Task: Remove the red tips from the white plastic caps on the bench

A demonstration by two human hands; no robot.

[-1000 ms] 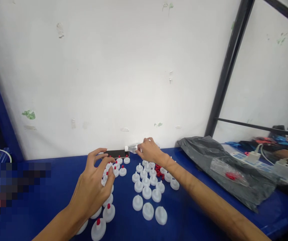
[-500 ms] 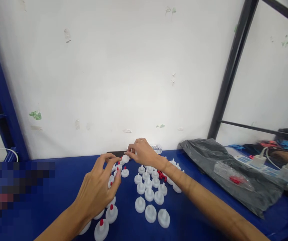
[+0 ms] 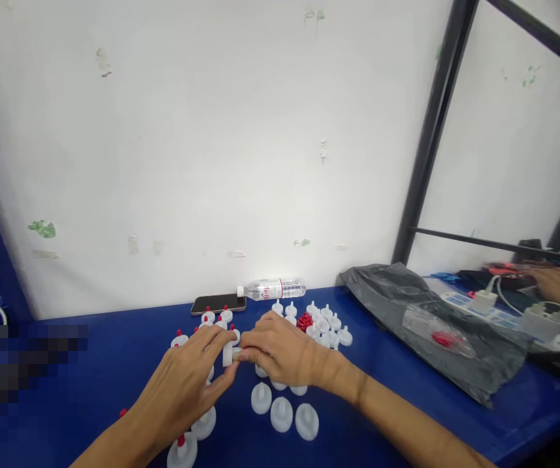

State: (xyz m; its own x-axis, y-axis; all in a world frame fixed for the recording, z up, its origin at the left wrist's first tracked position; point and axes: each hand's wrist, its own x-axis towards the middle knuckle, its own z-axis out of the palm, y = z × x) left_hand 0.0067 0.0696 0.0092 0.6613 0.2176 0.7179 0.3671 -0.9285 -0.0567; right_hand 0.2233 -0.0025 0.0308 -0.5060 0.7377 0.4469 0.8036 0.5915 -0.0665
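Observation:
A white spout cap (image 3: 228,354) is tilted on its side between my two hands, above the blue table. My left hand (image 3: 190,367) closes its fingers and thumb around the round base. My right hand (image 3: 280,348) pinches the spout end; whether a small red tip is in those fingers is hidden. Left of and beneath my left hand are several white caps with red tips, one being the near red-tipped cap (image 3: 182,450). Under and in front of my right hand stand several white caps without red, such as the bare spout cap (image 3: 281,414).
A pile of small red tips (image 3: 304,321) lies among bare caps at the back. Near the wall are a phone (image 3: 218,303) and a plastic bottle (image 3: 280,288). On the right lie a grey plastic bag (image 3: 382,305), a clear bag (image 3: 436,331) with red pieces, and chargers (image 3: 543,322).
My right hand has come forward from the back of the table to meet my left. Both hands now grip a white spout cap; my left hand was open before. The view has shifted slightly.

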